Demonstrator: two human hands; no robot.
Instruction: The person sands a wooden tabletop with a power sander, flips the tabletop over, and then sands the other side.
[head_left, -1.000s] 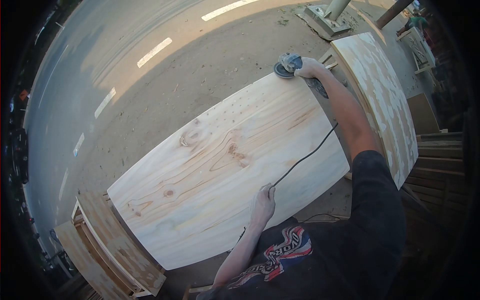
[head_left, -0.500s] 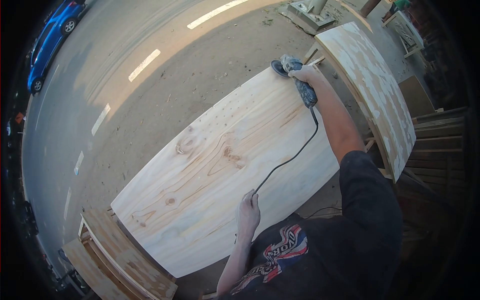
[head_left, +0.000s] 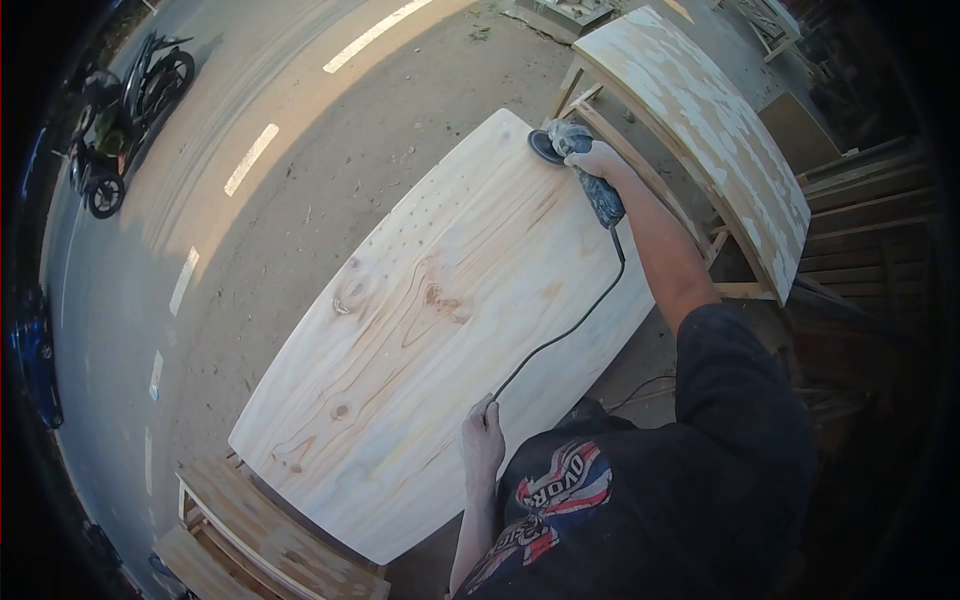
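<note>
Gripping grinder (head_left: 585, 170) with right hand (head_left: 597, 158) fingers wrapped | left hand (head_left: 482, 440) fingers pinching cord (head_left: 560, 335) on board (head_left: 430, 330)

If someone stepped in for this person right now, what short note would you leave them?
Right hand: clamped on the angle grinder, its sanding disc on the far corner of the pine board.
Left hand: closed on the power cord, by the board's near edge.
Done: cannot tell how much is sanded; the surface looks pale and even.
Left: judging by the disc's place, probably that far corner and edge; keep the cord clear.
</note>
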